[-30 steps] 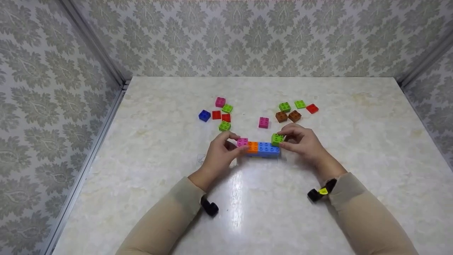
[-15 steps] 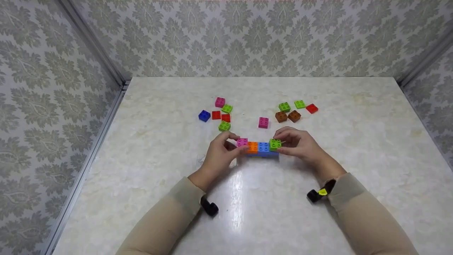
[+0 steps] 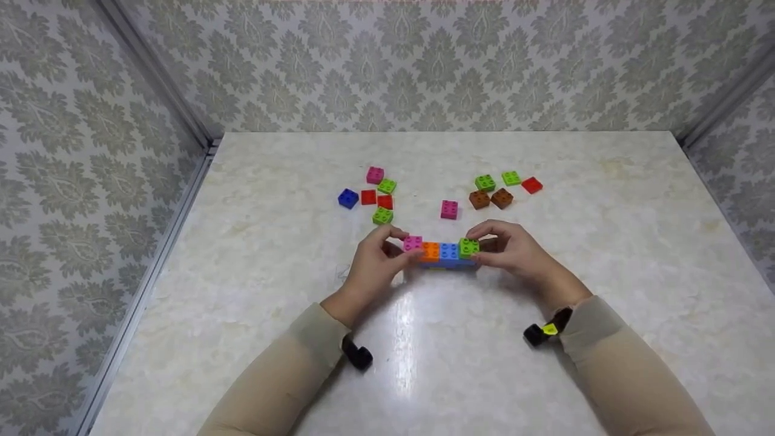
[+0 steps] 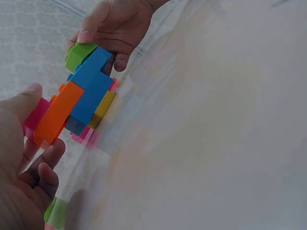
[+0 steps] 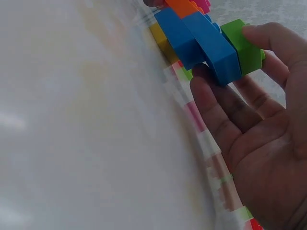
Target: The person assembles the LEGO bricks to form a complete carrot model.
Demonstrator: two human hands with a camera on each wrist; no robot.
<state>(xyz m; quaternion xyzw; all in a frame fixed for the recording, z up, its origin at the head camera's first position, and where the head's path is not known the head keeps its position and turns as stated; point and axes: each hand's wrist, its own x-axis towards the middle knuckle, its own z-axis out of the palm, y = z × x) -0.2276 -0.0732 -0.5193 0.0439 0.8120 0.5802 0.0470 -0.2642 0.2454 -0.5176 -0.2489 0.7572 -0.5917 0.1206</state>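
Figure: left hand [image 3: 378,261] and right hand [image 3: 511,247] at opposite ends of a brick assembly [image 3: 445,255].

Head view: at centre frame, the left hand pinches a pink brick [image 3: 413,242] beside an orange brick [image 3: 430,252]; the right hand pinches a green brick [image 3: 468,247] at the right end of the upper blue brick [image 3: 448,249]. Loose bricks [image 3: 479,200] lie on the table [image 3: 466,357], upper middle. Left wrist view: the assembly slants across the upper left, a yellow brick [image 4: 102,110] beneath. Right wrist view: upper right, thumb on the green brick; its full seating cannot be judged.
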